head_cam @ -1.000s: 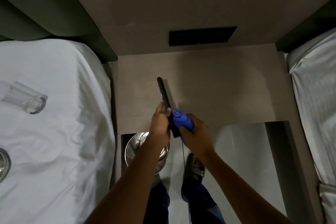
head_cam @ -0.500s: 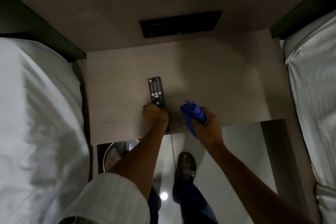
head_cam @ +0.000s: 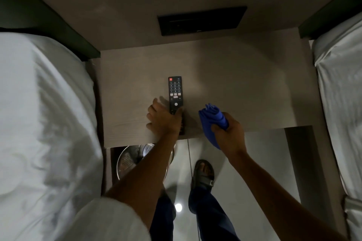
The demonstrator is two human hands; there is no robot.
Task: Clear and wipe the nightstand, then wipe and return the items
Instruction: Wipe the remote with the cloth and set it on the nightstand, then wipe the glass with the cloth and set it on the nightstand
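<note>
Half a second ago the left hand point(head_cam: 164, 121) was curled over the near end of the remote point(head_cam: 175, 95); now its fingers are spreading and loosening, with the thumb side still lying against the lower part of the remote and the other fingers splaying out onto the bench point(head_cam: 244, 88). A second ago the remote was standing on edge, pinched between both hands with the cloth against it; now it is lying flat, buttons up, pointing away from the person, close to the near edge of the bench and a little left of its middle. The camera is also looking further right than a second ago, so the glasses on the left bed point(head_cam: 39, 123) are no longer showing.

The right hand point(head_cam: 228, 135) is staying closed around the bunched blue cloth point(head_cam: 212, 118), gripping it in a fist just beside the remote but apart from it, over the front edge of the bench. One end of the cloth is sticking up past the fingers and the other is hanging below the hand.

Under the bench, a round metal bin point(head_cam: 129, 159) is partly showing behind the left forearm. A sandalled foot point(head_cam: 203, 174) is resting on the glossy floor point(head_cam: 264, 162).
</note>
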